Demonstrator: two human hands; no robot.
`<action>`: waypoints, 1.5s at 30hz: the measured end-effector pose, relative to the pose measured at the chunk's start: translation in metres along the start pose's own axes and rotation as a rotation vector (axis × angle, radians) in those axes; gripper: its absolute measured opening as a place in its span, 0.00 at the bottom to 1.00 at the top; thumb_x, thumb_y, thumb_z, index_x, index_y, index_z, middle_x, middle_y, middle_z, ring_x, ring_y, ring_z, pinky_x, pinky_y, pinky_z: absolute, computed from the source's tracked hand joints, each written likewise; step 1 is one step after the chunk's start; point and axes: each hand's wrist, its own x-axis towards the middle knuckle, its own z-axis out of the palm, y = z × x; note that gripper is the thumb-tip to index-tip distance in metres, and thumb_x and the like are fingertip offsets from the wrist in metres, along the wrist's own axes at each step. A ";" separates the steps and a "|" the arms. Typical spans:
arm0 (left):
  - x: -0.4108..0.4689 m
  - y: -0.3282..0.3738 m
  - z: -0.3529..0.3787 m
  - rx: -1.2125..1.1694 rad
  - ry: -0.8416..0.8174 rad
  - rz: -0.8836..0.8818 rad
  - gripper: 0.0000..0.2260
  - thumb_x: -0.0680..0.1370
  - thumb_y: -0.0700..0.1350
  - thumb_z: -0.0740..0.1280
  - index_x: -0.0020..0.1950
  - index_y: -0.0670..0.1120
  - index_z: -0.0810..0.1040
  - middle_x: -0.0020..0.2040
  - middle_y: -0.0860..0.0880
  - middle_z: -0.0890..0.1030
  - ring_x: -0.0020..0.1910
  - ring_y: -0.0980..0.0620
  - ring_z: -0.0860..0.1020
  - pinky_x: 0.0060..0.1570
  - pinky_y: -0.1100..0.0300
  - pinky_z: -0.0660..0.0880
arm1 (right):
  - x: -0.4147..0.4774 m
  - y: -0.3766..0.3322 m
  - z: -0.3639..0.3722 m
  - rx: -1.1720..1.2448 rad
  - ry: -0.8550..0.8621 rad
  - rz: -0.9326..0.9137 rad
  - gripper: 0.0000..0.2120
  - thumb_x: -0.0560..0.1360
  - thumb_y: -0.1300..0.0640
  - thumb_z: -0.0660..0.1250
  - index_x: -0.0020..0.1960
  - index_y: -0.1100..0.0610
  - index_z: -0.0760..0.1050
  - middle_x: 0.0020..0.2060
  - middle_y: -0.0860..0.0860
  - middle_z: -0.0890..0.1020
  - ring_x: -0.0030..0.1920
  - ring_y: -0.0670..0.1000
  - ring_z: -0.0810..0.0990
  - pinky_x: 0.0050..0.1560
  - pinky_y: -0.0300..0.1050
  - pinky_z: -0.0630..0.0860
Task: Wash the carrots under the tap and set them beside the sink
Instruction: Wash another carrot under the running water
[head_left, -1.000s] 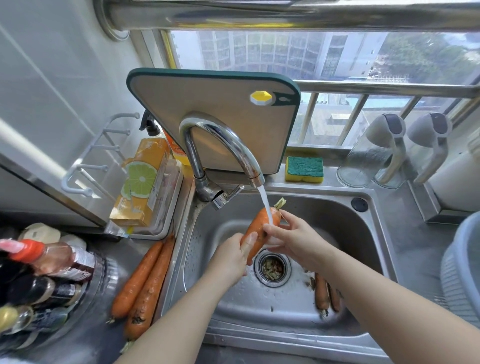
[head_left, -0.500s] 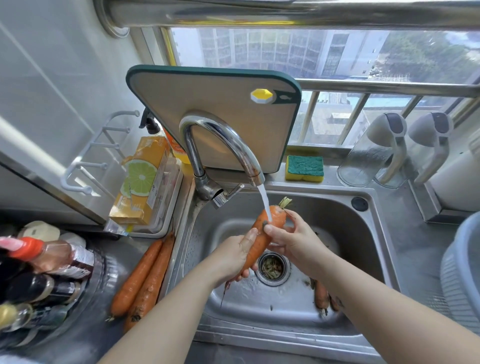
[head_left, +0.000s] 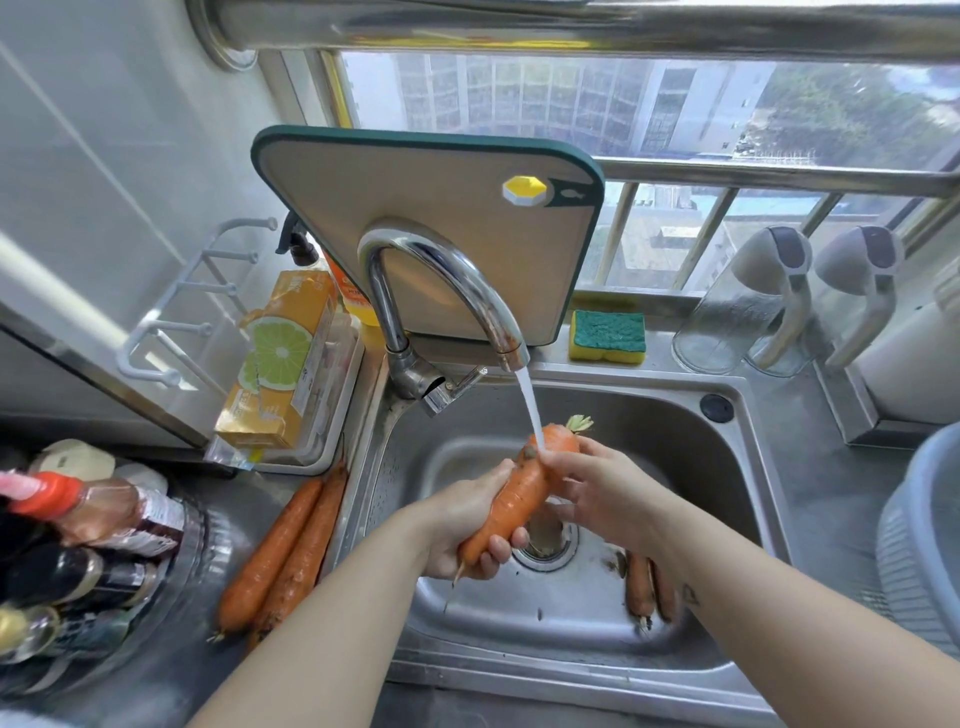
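Note:
An orange carrot with a short green stub is held tilted over the steel sink, its thick top under the running stream from the chrome tap. My left hand grips the carrot's thin lower end. My right hand holds the thick upper part, thumb on top. Two carrots lie side by side on the counter left of the sink. Two more carrots lie on the sink floor at the right, partly behind my right forearm.
A cutting board leans behind the tap. A sponge and two clear jugs stand at the back right, a basin at the far right. An orange box and bottles crowd the left counter.
My left hand has slid down the carrot from its middle to its thin tip end. The carrot stays under the stream and more of its body now shows.

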 end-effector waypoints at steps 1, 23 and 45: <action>0.000 0.000 0.000 0.004 -0.008 -0.017 0.26 0.79 0.65 0.50 0.55 0.44 0.71 0.31 0.49 0.73 0.20 0.59 0.66 0.20 0.69 0.64 | -0.001 -0.001 0.001 -0.017 0.008 0.003 0.18 0.74 0.66 0.68 0.62 0.63 0.70 0.52 0.60 0.81 0.46 0.55 0.83 0.43 0.53 0.82; 0.023 -0.019 0.015 0.514 0.396 0.459 0.20 0.80 0.60 0.51 0.54 0.49 0.76 0.44 0.49 0.82 0.38 0.53 0.79 0.40 0.59 0.75 | 0.013 0.003 0.029 -0.458 0.415 -0.245 0.20 0.81 0.48 0.53 0.47 0.63 0.74 0.37 0.54 0.80 0.37 0.50 0.78 0.37 0.43 0.73; 0.037 -0.012 0.028 0.533 0.598 0.564 0.33 0.71 0.72 0.42 0.56 0.57 0.77 0.54 0.51 0.83 0.56 0.47 0.78 0.59 0.49 0.73 | -0.003 0.017 0.038 -0.613 0.513 -0.449 0.08 0.81 0.49 0.56 0.54 0.54 0.64 0.49 0.52 0.77 0.51 0.53 0.76 0.60 0.54 0.70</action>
